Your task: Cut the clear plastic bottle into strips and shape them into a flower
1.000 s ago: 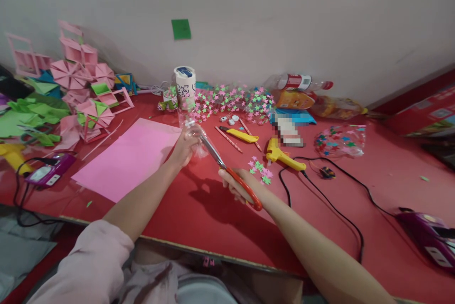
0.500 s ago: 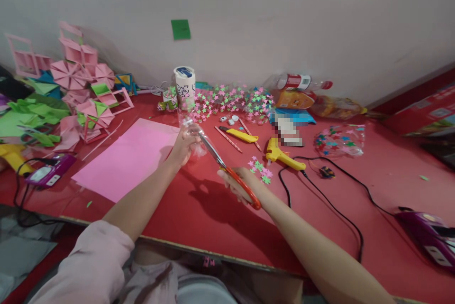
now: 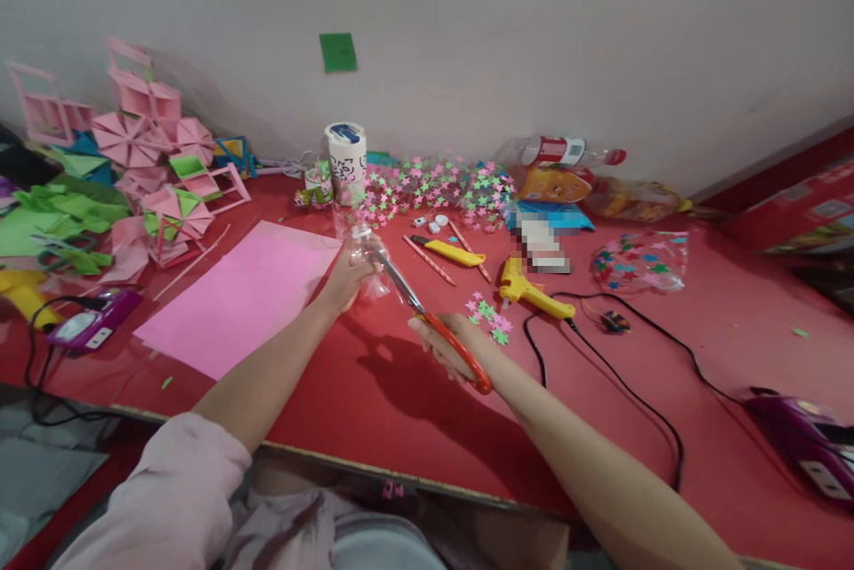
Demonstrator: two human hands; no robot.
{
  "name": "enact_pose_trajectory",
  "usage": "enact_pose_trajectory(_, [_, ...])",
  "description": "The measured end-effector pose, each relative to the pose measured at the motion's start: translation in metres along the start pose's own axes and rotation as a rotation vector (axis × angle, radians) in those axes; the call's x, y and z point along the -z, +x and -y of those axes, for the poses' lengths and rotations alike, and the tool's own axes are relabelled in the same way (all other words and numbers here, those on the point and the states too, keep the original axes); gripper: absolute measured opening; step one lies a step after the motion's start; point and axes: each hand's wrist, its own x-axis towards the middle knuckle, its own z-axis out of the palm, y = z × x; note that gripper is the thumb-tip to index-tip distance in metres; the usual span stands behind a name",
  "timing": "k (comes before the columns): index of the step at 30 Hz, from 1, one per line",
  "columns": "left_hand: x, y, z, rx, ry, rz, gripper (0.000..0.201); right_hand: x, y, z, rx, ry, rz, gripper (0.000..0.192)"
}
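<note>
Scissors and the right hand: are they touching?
Touching. The head view shows the right hand closed around the orange handles of the scissors, with no gap between them.

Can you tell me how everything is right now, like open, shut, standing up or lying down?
Clear plastic piece: gripped in the left hand
Scissors: held in the right hand, blades at the plastic
White cup: upright
Red-capped bottle: on its side, cap on
Yellow glue gun: lying down
Yellow cutter: lying down
Pink paper: flat
</note>
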Motion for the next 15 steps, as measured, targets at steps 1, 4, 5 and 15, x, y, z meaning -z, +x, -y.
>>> enact_pose_trajectory(1, [0.000, 0.000, -0.001, 0.002, -0.002, 0.006, 0.045, 0.000, 0.000, 0.001, -0.018, -0.009, -0.002, 0.048])
enact_pose_trajectory(4, [-0.001, 0.000, -0.003, 0.010, -0.005, 0.009, 0.047, 0.002, 0.003, 0.002, -0.087, -0.022, 0.026, 0.047])
enact_pose_trajectory(5, [-0.001, 0.000, -0.003, 0.008, 0.000, 0.004, 0.047, 0.002, 0.004, 0.000, -0.076, -0.012, 0.037, 0.047])
enact_pose_trajectory(15, [-0.001, -0.003, 0.003, 0.031, 0.095, 0.072, 0.047, -0.001, 0.003, -0.006, 0.015, 0.039, 0.022, 0.044])
